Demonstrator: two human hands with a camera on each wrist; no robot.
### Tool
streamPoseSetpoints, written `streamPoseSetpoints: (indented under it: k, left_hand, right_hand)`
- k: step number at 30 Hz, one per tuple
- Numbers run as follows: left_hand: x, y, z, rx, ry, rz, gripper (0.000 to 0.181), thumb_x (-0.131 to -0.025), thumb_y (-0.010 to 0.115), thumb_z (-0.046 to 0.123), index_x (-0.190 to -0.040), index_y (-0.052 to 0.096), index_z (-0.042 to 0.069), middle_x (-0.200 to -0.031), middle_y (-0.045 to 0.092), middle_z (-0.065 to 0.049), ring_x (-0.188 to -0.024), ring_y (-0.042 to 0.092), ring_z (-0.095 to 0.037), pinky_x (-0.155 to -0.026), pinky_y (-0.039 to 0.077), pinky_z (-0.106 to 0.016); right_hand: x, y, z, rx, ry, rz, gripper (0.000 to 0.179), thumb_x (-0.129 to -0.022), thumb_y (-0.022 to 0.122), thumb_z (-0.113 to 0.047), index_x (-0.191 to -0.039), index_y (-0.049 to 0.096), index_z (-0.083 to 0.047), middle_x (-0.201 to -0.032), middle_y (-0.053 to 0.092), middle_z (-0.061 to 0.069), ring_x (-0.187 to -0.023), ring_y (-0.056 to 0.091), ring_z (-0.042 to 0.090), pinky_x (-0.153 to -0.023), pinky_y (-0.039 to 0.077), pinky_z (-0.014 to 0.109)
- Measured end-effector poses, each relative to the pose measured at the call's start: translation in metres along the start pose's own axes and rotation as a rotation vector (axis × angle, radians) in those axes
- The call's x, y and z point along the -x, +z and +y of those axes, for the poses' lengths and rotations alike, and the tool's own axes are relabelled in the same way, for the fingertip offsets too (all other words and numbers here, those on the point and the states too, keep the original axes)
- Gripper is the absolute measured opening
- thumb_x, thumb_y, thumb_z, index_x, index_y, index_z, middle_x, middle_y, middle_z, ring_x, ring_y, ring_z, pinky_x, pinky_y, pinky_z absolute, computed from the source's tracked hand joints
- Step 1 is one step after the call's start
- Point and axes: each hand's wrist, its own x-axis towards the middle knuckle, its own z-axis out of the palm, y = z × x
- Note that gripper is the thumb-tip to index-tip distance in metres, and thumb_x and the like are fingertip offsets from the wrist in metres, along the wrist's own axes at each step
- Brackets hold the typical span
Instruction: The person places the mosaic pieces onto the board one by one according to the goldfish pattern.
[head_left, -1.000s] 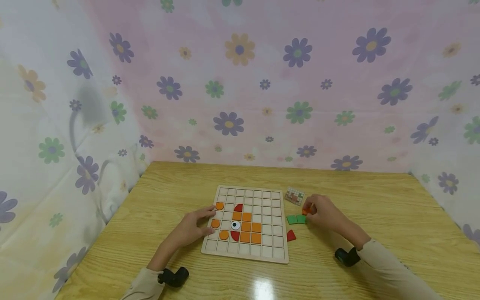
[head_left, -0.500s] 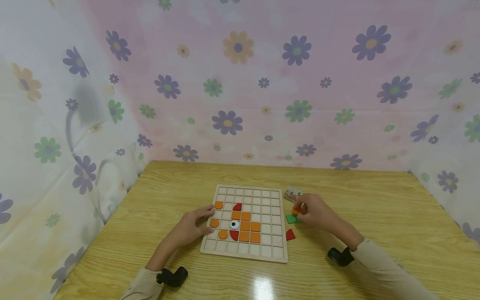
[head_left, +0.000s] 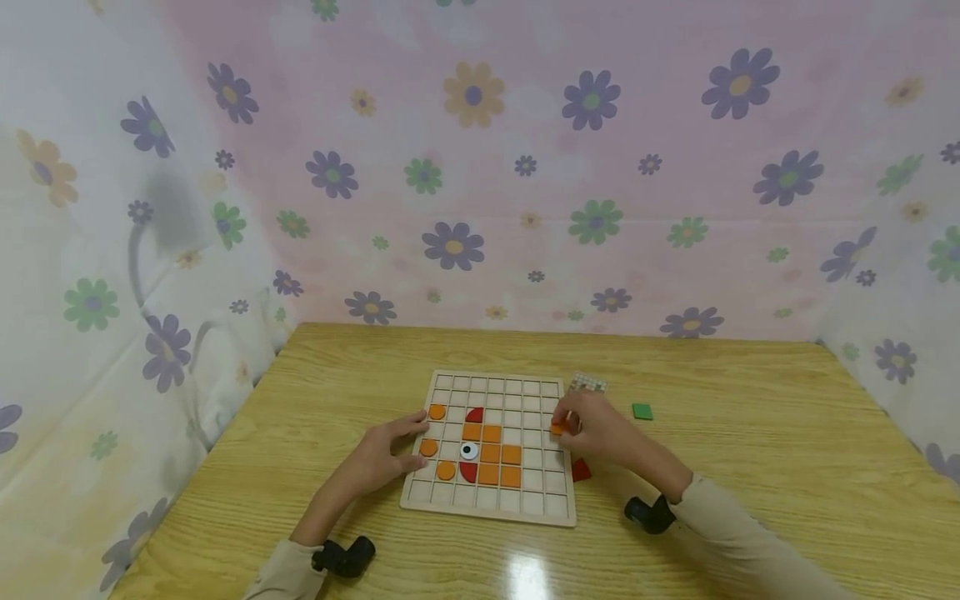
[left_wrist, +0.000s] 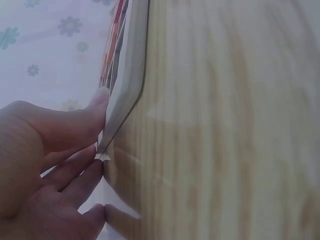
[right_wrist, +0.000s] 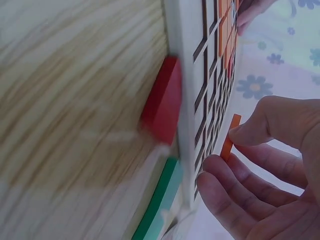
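In the head view, a square-celled wooden board point(head_left: 487, 512) lies on the table. It bears orange squares point(head_left: 491, 454), orange discs point(head_left: 446, 471), red quarter-round pieces point(head_left: 475, 415) and a white eye disc point(head_left: 468, 451). My left hand point(head_left: 378, 454) rests at the board's left edge, thumb and fingertips touching the rim, fingers fairly straight. Over the board's right edge, my right hand point(head_left: 596, 425) pinches an orange tile point(right_wrist: 230, 137) between thumb and fingers, just above the cells. A loose red quarter-round piece point(right_wrist: 164, 102) and a green tile point(right_wrist: 159, 200) lie beside the board's right rim.
A small pattern card point(head_left: 588, 382) lies past the board's upper right corner, partly behind the right hand. Farther right lies a separate green square point(head_left: 642, 412). Flowered cloth point(head_left: 525, 167) hangs behind the table and at both sides.
My right hand has moved left with the orange tile, from beside the green tiles to over the board's right edge. A green square now shows to its right. My left hand stays put.
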Motion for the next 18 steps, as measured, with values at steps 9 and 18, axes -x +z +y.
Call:
streamPoseSetpoints:
  k: [9,18]
  left_hand:
    - [0.000,0.000,-0.001,0.003,0.003,0.002,0.053,-0.083,0.073,0.010,-0.133,0.055,0.004,-0.146,0.041,-0.007,-0.138,0.028,-0.031,-0.108,0.028,-0.051]
    - [0.000,0.001,-0.002,0.003,0.000,0.008,0.053,-0.083,0.073,0.009,-0.133,0.055,0.004,-0.146,0.041,-0.006,-0.138,0.028,-0.030,-0.108,0.028,-0.050]
  right_hand:
    - [-0.016,0.013,-0.018,-0.013,-0.046,-0.018,0.011,-0.077,0.071,-0.002,-0.085,0.068,-0.009,-0.079,0.059,-0.003,-0.065,0.050,0.008,-0.060,0.045,0.028]
    - [-0.030,0.030,-0.027,-0.031,-0.089,-0.066,0.011,-0.075,0.069,0.002,-0.083,0.068,-0.005,-0.079,0.059,0.000,-0.063,0.049,0.009,-0.053,0.044,0.022]
